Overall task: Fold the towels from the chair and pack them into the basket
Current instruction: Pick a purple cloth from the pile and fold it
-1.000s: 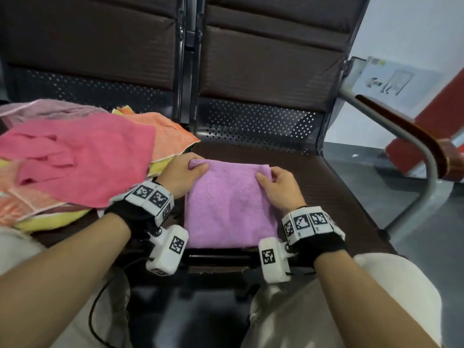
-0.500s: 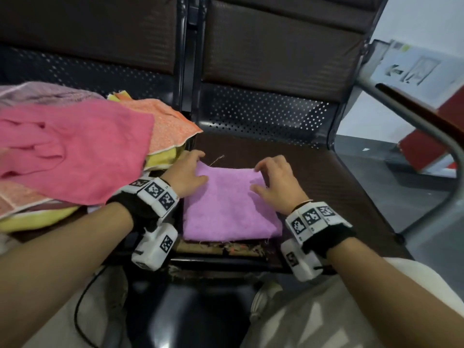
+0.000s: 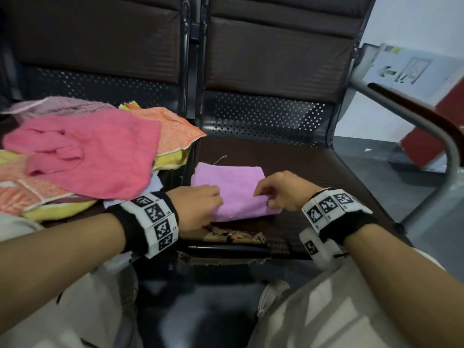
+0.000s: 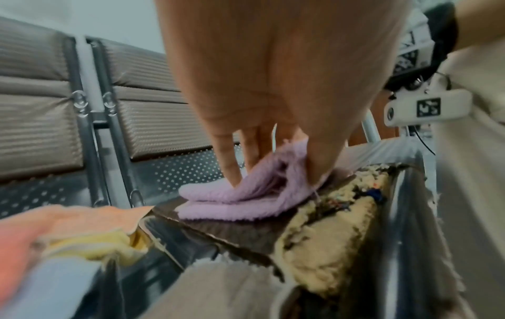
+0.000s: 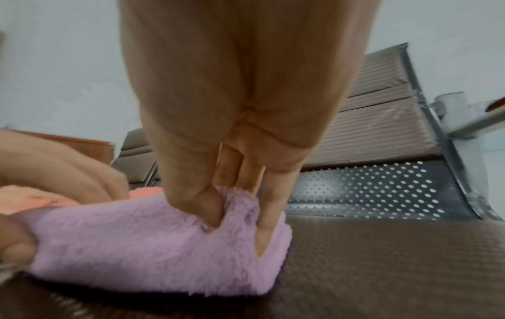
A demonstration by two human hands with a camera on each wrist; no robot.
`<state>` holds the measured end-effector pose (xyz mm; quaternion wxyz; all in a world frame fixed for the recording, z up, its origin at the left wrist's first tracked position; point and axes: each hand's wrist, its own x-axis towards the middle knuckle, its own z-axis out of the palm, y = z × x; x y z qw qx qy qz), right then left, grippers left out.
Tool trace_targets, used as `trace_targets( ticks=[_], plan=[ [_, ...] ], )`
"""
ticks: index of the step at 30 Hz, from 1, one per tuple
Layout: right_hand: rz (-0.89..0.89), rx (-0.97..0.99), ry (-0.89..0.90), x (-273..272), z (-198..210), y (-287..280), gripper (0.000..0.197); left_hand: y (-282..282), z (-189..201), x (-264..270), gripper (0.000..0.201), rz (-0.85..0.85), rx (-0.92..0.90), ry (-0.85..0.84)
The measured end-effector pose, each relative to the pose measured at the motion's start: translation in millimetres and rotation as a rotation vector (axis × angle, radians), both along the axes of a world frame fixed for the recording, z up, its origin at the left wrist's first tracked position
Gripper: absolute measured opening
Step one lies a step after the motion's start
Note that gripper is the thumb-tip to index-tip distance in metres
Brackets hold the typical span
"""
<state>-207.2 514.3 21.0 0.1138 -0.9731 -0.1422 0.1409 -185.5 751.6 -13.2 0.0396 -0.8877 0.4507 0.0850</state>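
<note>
The purple towel (image 3: 233, 192) lies on the seat of the right chair (image 3: 301, 167), near its front edge, already folded into a narrow band. Both hands hold it at the near edge. The left hand (image 3: 198, 209) grasps the left end, fingers on top and thumb under the layers, as the left wrist view shows. The right hand (image 3: 281, 192) pinches the right end between thumb and fingers. This two-sided grip probably keeps the folded layers together, so the band does not open when it is lifted or folded again.

To the left of the left grip, the pile of unfolded towels (image 3: 88, 159) waits on the neighbouring seat, touching nothing that the hands hold. No basket is in view.

Half a second earlier the towel was a wider square and the hands rested on its far corners; now it is half as deep and the hands are at the near edge.
</note>
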Motion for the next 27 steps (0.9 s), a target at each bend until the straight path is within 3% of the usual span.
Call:
trace_targets(
  ticks=[3,5,8,10,14,18,22,27],
  plan=[
    [-0.018,0.017,-0.020,2,3,-5,0.039,-1,10,11,0.006,0.049,-0.075,-0.031],
    [-0.009,0.024,0.013,5,6,-6,0.042,-1,18,22,0.012,0.113,-0.137,0.055],
    [0.011,-0.014,0.157,12,8,-2,0.078,1,21,40,0.014,0.221,-0.288,0.176],
    [0.011,-0.108,0.163,19,4,3,0.086,2,21,49,0.022,0.277,-0.363,0.224],
    [-0.052,-0.043,0.057,37,1,-1,0.045,2,22,67,0.029,0.273,-0.350,0.297],
    [-0.199,0.199,0.073,56,-6,-13,0.020,6,13,87,0.006,0.372,-0.382,0.412],
    [-0.283,0.118,0.015,76,-25,-9,0.024,13,7,103,0.016,0.348,-0.210,0.411],
    [-0.502,0.028,0.213,87,-38,-6,0.041,15,-4,114,0.022,0.276,-0.051,0.267]
  ],
)
